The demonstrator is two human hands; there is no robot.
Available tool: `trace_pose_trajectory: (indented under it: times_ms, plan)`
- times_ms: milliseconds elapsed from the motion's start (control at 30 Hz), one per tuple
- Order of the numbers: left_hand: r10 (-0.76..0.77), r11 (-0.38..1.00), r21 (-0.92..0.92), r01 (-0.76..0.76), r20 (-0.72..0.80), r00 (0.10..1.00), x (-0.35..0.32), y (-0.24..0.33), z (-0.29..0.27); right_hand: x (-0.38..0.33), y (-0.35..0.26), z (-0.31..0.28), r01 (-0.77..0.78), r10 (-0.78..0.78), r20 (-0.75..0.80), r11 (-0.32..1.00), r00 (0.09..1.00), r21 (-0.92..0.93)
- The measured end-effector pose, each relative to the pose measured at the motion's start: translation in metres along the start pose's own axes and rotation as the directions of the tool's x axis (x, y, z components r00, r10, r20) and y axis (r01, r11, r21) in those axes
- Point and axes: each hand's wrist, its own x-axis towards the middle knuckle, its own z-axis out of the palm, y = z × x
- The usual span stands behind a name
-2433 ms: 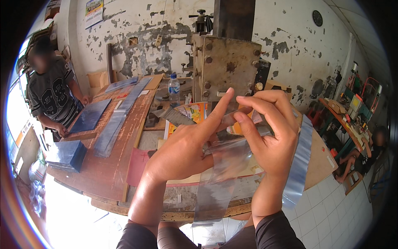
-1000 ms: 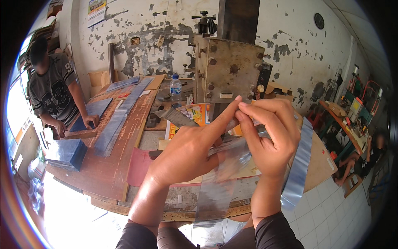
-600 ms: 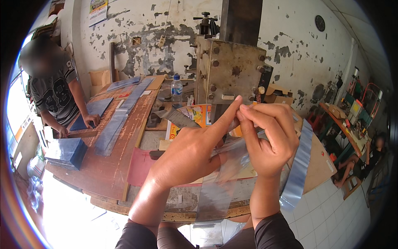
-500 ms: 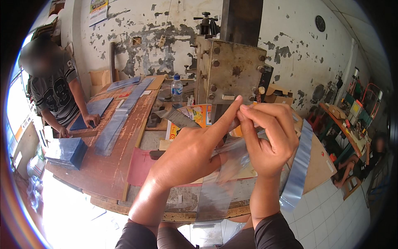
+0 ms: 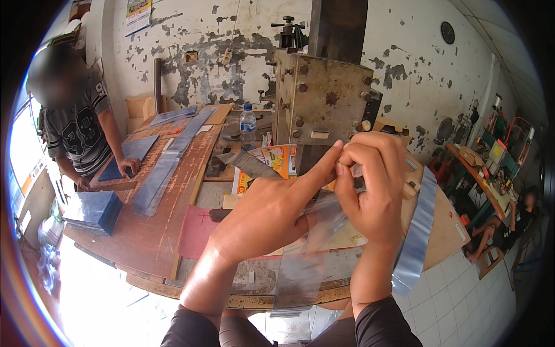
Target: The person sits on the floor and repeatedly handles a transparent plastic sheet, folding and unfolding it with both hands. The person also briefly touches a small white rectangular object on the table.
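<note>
My left hand (image 5: 263, 214) reaches up from the lower left, its index finger stretched out and its thumb folded under against a clear plastic strip (image 5: 298, 277). From there the strip hangs past the bench's near edge toward my lap. My right hand (image 5: 376, 188) is pinched, thumb against fingers, right at the tip of my left index finger. Whatever lies in that pinch is too small and too covered to tell. Both hands are in front of a heavy bolted metal press (image 5: 324, 95).
Blue-tinted plastic strips (image 5: 415, 231) lie to the right, with more plastic sheets (image 5: 156, 188) on the left board. A stack of blue sheets (image 5: 92, 211) sits near a co-worker (image 5: 81, 115). A water bottle (image 5: 247, 124) stands beside the press.
My right hand has tilted and shifted slightly left at the wrist, its fingers still pinched. My left index fingertip has moved slightly right and down.
</note>
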Motion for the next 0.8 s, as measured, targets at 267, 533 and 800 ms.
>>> trace_pose_trajectory:
  times_ms: [267,533,800]
  plan:
    - [0.013,0.986,-0.165,-0.024,-0.069,0.998,0.002,0.003,0.001,0.0,-0.003,-0.009,-0.047,0.042,0.067,0.996,0.997,0.07]
    - [-0.002,0.994,-0.105,0.0,-0.021,1.0,0.004,0.002,-0.002,-0.005,-0.004,0.0,-0.175,0.178,-0.011,0.976,0.984,0.13]
    - [-0.02,0.963,-0.27,0.002,-0.064,0.998,0.004,-0.005,-0.001,-0.005,-0.003,-0.002,-0.101,0.1,0.013,0.99,0.995,0.094]
